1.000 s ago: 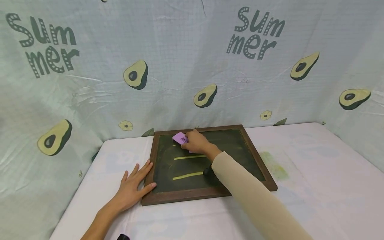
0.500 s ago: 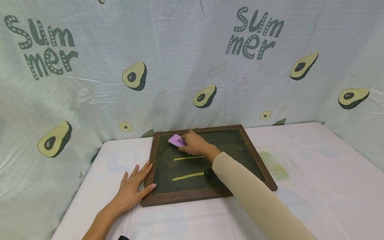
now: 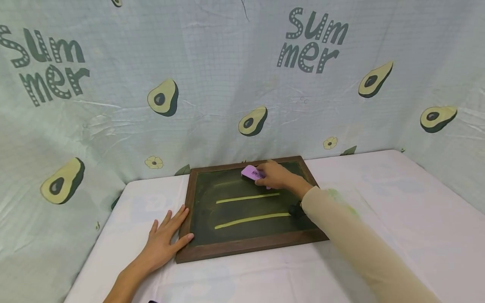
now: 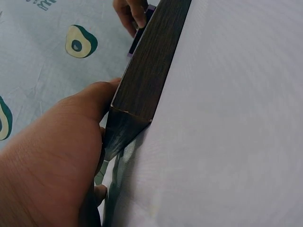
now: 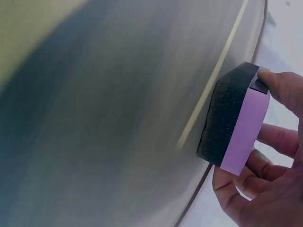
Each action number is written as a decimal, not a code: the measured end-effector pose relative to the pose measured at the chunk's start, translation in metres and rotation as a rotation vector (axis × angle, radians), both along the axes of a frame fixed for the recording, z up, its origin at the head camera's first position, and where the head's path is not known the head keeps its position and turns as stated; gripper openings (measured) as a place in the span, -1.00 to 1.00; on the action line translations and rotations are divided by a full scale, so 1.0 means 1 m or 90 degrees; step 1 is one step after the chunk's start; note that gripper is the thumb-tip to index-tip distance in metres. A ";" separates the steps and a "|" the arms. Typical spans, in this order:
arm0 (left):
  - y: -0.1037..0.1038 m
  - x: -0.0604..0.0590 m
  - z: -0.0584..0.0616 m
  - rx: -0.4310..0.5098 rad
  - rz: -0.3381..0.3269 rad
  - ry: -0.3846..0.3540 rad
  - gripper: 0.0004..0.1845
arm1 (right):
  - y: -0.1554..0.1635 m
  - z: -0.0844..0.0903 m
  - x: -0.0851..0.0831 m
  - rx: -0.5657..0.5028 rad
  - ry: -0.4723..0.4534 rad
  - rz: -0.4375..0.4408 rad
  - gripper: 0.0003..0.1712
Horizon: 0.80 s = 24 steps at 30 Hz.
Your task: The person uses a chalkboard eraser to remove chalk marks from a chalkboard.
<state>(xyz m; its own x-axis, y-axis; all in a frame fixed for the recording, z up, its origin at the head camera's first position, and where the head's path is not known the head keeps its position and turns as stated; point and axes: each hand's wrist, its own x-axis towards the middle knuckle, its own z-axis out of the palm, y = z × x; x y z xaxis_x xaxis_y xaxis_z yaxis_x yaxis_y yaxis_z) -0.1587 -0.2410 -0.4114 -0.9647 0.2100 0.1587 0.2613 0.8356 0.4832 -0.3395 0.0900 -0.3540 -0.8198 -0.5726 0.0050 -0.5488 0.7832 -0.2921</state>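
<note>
A chalkboard with a brown wooden frame (image 3: 242, 247) lies on the table. Two bright yellow chalk lines cross its dark surface, the nearer line (image 3: 248, 219) and the middle line (image 3: 246, 198); a faint yellow streak (image 3: 227, 183) shows above them. My right hand (image 3: 278, 174) grips a purple eraser (image 3: 253, 173) over the upper part of the board. In the right wrist view, the eraser's black felt (image 5: 226, 113) faces the board, thumb and fingers on its purple back. My left hand (image 3: 161, 244) rests at the frame's left side, fingers spread, thumb on the frame.
White cloth (image 3: 227, 280) covers the table, with a yellow-green smudge (image 3: 333, 194) right of the board. Behind stands a cloth backdrop (image 3: 212, 134) printed with avocados. A small black camera (image 3: 296, 210) sits under my right wrist.
My right hand first slid left with the eraser, then right along the top of the board. The top chalk mark is now a faint streak. My left hand stays at the frame.
</note>
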 end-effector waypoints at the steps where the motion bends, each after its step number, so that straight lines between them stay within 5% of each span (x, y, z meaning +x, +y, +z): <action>1: 0.000 0.000 0.000 0.001 -0.001 0.001 -0.22 | 0.009 0.000 -0.001 -0.007 0.000 0.002 -0.36; 11: 0.000 0.000 0.003 -0.003 -0.011 0.013 -0.22 | 0.083 0.003 -0.007 -0.101 -0.024 -0.032 -0.42; 24: -0.002 0.000 0.001 0.014 -0.017 0.007 -0.22 | 0.081 -0.012 -0.011 -0.203 -0.085 -0.110 -0.37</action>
<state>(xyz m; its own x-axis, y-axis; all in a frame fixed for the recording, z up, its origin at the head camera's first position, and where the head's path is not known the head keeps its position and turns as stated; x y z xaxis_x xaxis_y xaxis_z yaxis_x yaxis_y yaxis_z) -0.1588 -0.2430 -0.4104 -0.9570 0.2322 0.1739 0.2889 0.8171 0.4989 -0.3507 0.1711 -0.3664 -0.9094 -0.4131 0.0474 -0.3579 0.7195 -0.5952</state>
